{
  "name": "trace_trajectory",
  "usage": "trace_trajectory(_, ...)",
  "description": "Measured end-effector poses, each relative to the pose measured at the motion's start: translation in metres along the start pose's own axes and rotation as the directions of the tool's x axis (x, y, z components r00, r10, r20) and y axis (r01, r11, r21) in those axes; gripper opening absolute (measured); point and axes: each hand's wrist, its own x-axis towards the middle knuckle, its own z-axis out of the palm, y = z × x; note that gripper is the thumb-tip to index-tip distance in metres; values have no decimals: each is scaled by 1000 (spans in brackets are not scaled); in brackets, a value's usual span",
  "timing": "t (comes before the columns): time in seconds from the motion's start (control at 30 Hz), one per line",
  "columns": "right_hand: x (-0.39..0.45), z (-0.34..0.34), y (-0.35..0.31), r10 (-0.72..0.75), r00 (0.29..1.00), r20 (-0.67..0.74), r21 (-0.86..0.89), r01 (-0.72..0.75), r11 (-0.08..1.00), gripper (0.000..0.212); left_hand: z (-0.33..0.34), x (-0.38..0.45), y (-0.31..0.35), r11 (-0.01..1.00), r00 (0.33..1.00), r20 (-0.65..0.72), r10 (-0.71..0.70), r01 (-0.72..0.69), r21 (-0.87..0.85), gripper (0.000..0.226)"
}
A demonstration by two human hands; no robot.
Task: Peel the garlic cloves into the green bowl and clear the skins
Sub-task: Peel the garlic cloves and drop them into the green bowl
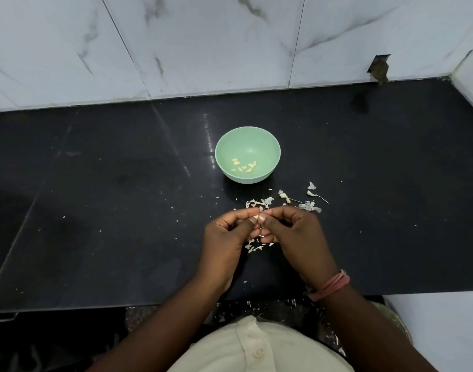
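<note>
A green bowl [267, 146] stands on the black counter with several peeled garlic cloves [243, 166] in its bottom. Just below it, my left hand [227, 237] and my right hand [294, 232] meet over the counter, both pinching one small garlic cloves piece [256, 217] between fingertips and thumbs. Most of that clove is hidden by my fingers. Papery white skins [259, 203] lie on the counter behind my hands, and more skins [255, 245] lie under them. Two unpeeled cloves with stems [283, 196] [312, 193] rest to the right of the bowl.
The black counter [109, 197] runs left to right, backed by a white marble-tile wall [203, 44]. A corner wall closes the right end. Small skin flecks are scattered around. The counter's front edge is close to my body.
</note>
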Motion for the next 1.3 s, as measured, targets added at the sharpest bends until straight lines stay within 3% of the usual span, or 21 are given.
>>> trace_trajectory(0.23,-2,3,-2,-59,996,-64,85,64,994,4,1,2,0,999,1000,-10,9,-10,-38,21)
trace_trajectory(0.43,-7,12,-5,-100,992,-72,102,107,989,6,6,4,-2,1000,997,-73,-15,14,-3,10)
trace_trajectory(0.67,-4,11,0,-106,993,-45,19,107,994,12,9,4,-1,991,993,-98,-69,79,104,26)
trace_trajectory(0.83,-3,10,6,-26,999,-47,102,31,994,8,6,7,2,972,979,-101,-179,192,137,21)
trace_trajectory(1.0,-1,8,12,103,995,16,260,-104,960,6,3,7,4,954,952,-105,-286,294,65,17)
trace_trajectory(1.3,0,8,14,78,997,2,296,-76,952,9,6,4,13,951,951,-38,-308,307,-44,14)
